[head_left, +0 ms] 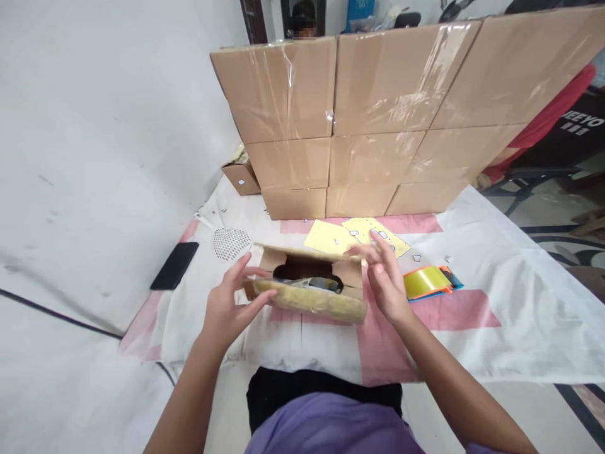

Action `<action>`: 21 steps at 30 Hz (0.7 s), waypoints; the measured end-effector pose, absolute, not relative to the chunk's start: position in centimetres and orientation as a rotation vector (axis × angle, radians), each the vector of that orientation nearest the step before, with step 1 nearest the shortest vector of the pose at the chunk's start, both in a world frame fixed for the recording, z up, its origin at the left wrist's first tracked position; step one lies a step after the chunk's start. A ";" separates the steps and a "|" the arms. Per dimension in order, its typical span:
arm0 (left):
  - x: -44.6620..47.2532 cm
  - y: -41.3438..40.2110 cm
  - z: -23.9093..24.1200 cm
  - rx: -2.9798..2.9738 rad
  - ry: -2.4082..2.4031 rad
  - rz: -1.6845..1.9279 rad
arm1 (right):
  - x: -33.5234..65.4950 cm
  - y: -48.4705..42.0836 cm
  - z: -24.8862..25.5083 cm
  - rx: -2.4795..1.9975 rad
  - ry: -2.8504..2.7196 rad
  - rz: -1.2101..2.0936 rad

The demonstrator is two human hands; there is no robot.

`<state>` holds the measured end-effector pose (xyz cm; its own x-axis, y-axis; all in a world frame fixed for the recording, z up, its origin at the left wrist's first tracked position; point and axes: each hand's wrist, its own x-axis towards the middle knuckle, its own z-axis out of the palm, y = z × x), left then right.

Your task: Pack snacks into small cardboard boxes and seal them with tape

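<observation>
A small open cardboard box (309, 307) stands at the near edge of the table, its front flap blurred. Inside it lies a dark thing (326, 284), partly under clear plastic; its kind I cannot make out. My left hand (231, 302) grips the box's left end, thumb over the front edge and fingers behind. At the back right corner is my right hand (385, 277), fingers apart and curved, the fingertips near or touching the rear flap. Whether they press on it I cannot tell.
Taped cardboard boxes (363, 120) form a wall behind the table. Yellow sheets (331, 238), a perforated white paddle (230, 243), a black phone (174, 266) and a yellow-orange packet (428, 282) lie around. At the right edge shows a person's red sleeve (553, 120).
</observation>
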<state>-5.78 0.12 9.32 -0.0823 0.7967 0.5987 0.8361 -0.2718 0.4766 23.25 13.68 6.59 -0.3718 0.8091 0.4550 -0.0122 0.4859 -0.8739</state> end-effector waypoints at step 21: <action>-1.1 -0.1 8.3 -2.296 -1.436 -0.665 | 31.3 22.9 12.6 -1.222 -1.807 0.460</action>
<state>-1.15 -0.09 8.30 0.3756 0.7395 0.5586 0.9044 -0.4242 -0.0466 31.30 22.89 12.65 -0.1280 0.8794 0.4586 0.5528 0.4472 -0.7031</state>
